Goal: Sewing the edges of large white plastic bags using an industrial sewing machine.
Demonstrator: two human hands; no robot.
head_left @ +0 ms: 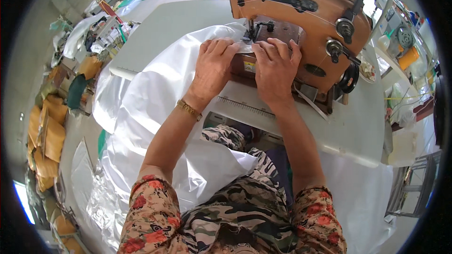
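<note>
A brown industrial sewing machine [320, 23] stands on a pale table, its presser foot [249, 34] just beyond my fingertips. Glossy white sheeting [160, 77] runs from the foot across the table's left part and down over my lap. My left hand [214, 68] has its fingers bent and closed on the sheeting, left of the foot. Close by on the right, my right hand [278, 73] grips the sheeting's edge in front of the foot, thumb and forefinger together. The hands do not quite touch. My fingers partly hide the gripped edge.
A ruler strip [245, 107] lies along the table's near edge [348, 148]. The machine's handwheel [349, 78] juts out at the right. Brown wrapped bundles [47, 134] are piled far left. A pale plastic container [403, 146] stands beyond the table's right side.
</note>
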